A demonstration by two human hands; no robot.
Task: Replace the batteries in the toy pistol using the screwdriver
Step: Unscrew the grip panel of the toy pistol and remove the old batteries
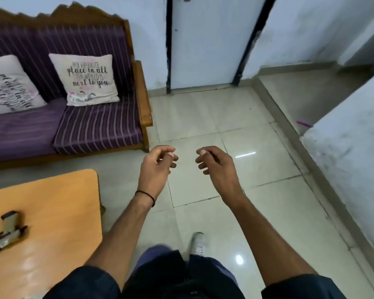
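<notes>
Our left hand [158, 164] and right hand [217, 164] hang loosely curled, holding nothing; at eight o'clock the toy pistol [8, 233] lies on the orange table [56, 208].

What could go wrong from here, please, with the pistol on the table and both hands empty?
1. No screwdriver is in view, so the job may stall.
2. The left hand and right hand hover over the floor, away from the pistol; small parts handled there could drop and roll off.
</notes>
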